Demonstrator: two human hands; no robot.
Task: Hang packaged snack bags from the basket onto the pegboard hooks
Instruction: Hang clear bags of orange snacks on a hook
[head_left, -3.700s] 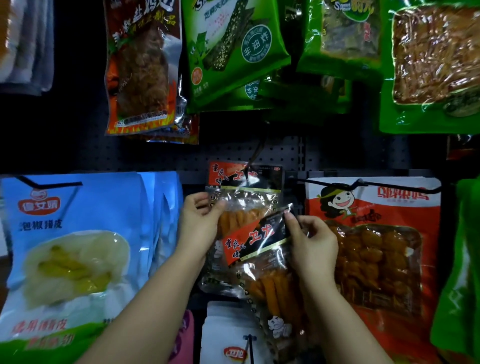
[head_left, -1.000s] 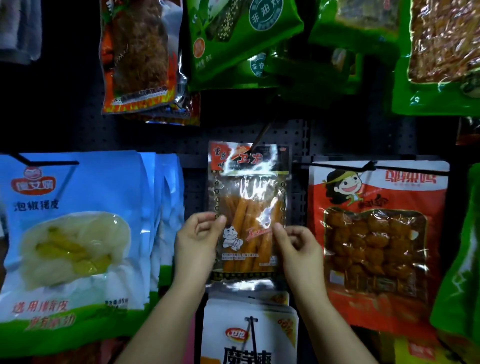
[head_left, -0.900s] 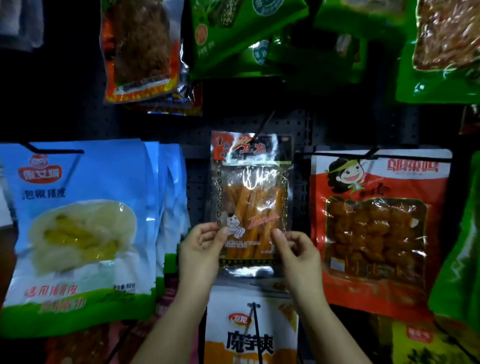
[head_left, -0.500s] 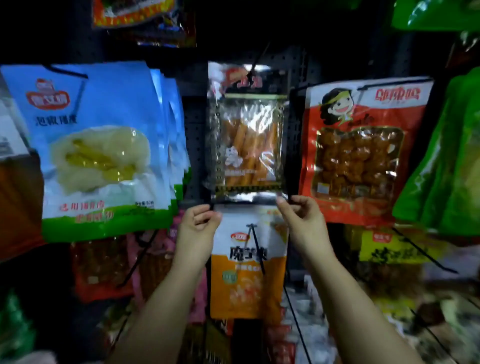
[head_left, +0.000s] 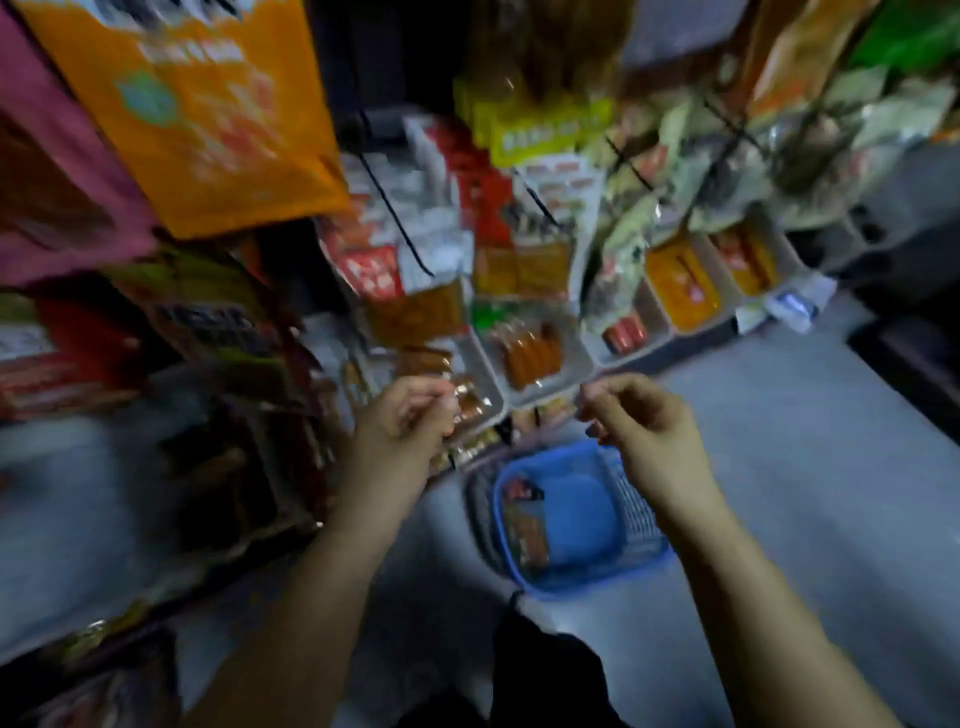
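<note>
- Grey floor fills the right and lower right of the frame, blurred
- White trays run in a row across the middle; they hold orange and red packets, details too blurred to read
- Yellow boxes sit at upper centre, above the trays
- A dark garment shows at bottom centre
- A small white-and-blue object lies at the right end of the tray row; what it is cannot be told
- A pink sheet takes the upper left edge
- A dark strip crosses the far right edge, beside the floor
</note>
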